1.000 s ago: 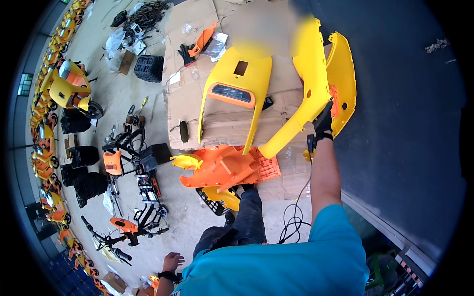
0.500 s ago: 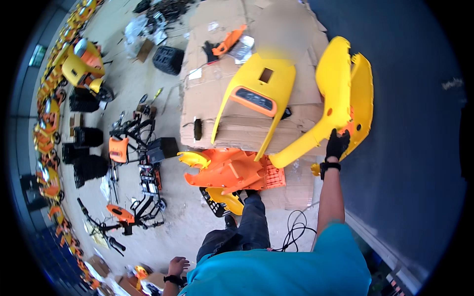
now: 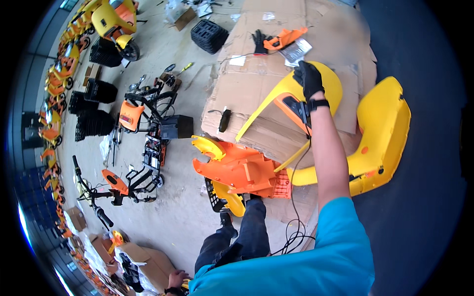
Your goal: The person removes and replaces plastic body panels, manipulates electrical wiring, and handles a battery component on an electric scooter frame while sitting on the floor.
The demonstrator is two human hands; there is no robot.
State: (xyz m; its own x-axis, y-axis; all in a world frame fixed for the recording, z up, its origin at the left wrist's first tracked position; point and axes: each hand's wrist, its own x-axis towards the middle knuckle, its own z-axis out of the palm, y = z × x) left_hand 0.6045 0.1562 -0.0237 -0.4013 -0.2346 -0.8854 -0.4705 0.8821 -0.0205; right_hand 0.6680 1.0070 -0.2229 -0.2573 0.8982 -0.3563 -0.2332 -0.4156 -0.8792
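Observation:
My right hand [image 3: 308, 80], in a black glove, is closed over the yellow scooter body panel [image 3: 328, 81] on the cardboard. What lies in its fingers is hidden. A thin black cable [image 3: 293, 190] climbs from the floor to this hand's wrist. The panel has an orange-framed dark display and two long legs. Right of it stands a large curved yellow shell [image 3: 387, 123], partly behind my forearm. My bare left hand [image 3: 178, 277] hangs low, fingers apart, next to a cardboard box [image 3: 153, 261]. An orange molded body part [image 3: 237, 170] lies in front of my feet.
Flattened cardboard [image 3: 256, 89] bears an orange part [image 3: 286, 38], a black glove [image 3: 259, 42] and a small black object [image 3: 224, 120]. On the left lies a bare scooter frame [image 3: 153, 148]. Black crates [image 3: 210, 37] and a yellow scooter [image 3: 111, 22] stand farther off.
My right hand has left the large yellow shell and moved up and left onto the display panel. The black cable now reaches up to it. The whole view has shifted.

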